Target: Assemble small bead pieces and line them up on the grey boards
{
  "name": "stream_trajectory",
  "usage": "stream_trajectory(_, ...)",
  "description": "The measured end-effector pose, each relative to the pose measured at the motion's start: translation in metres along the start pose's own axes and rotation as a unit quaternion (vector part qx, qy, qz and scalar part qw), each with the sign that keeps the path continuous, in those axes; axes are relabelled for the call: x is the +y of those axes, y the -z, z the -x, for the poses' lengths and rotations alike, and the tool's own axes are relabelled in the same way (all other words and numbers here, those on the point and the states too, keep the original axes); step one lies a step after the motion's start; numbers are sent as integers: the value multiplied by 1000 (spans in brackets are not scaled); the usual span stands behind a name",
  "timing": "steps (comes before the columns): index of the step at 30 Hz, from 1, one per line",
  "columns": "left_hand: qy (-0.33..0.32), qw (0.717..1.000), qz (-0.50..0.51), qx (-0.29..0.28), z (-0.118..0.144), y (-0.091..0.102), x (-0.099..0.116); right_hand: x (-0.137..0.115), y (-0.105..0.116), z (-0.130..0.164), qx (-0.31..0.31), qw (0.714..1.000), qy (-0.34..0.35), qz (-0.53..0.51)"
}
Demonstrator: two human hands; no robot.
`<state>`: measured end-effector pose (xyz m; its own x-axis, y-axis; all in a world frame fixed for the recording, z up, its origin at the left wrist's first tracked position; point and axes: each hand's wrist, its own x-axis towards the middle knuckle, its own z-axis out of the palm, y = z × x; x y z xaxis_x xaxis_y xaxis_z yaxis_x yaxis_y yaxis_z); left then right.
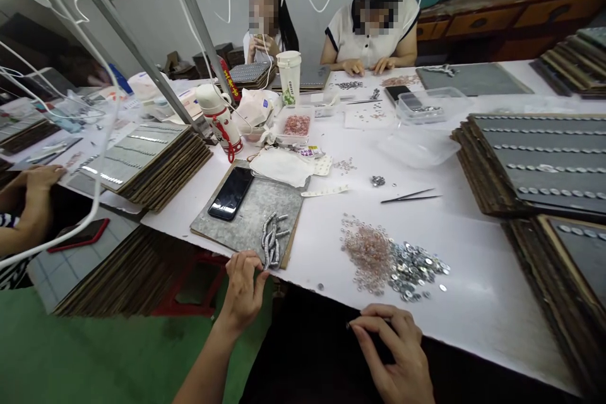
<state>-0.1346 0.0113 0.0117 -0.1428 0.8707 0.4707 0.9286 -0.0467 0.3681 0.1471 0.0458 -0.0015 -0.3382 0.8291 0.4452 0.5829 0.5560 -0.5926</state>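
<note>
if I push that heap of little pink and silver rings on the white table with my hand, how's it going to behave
The heap of rings would probably spread rather than slide as one: the pieces lie loose, with strays already scattered at its edge. They look flat and thin, so they should skid more than roll. On the smooth white table, some may slip toward the near edge.

matt grey felt board (pixel 255 211), glossy black phone (pixel 231 193), shiny metal washers (pixel 416 268), white paper-covered table (pixel 473 290), thin metal tweezers (pixel 409 197)

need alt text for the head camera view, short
A person's left hand touches the near edge of a grey board holding a phone and stacked metal rings, while the right hand rests below the white table. Piles of pink and silver washers lie between; two people sit opposite.
</note>
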Motion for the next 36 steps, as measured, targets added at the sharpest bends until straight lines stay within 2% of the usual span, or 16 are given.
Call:
stream_trajectory(7,1,999,-22,38,1,-5,1,-1,1,2,2,1000,-6,-8)
stream_trajectory(12,-7,997,-17,80,3,2,9,-2,3,2,15,999,-12,-29)
stream_trajectory(15,-55,989,55,128,7,3,26,-2,4,3,17,999,-15,-46)
stream_trajectory(17,-71,976,169,118,12,-4,44,-3,5,3,21,998,-15,-54)
stream_trajectory(19,-25,946,317,60,21,-16,67,-4,6,4,28,998,-18,-55)
stream_trajectory(21,87,891,444,-33,33,-32,93,-5,9,5,34,998,-23,-52)
stream_trajectory(24,229,771,570,-167,51,-51,125,-5,15,7,44,998,-34,-42)
stream_trajectory(26,290,692,621,-224,57,-58,137,-5,20,10,54,997,-45,-34)
stream_trajectory(27,315,664,633,-243,58,-59,140,-5,21,11,58,996,-51,-31)
stream_trajectory(29,357,634,636,-258,55,-59,140,-5,24,14,65,996,-63,-27)
stream_trajectory(32,403,614,636,-239,44,-54,135,-7,24,17,67,994,-77,-28)
stream_trajectory(36,432,596,643,-212,34,-47,128,-12,20,17,63,994,-80,-45)
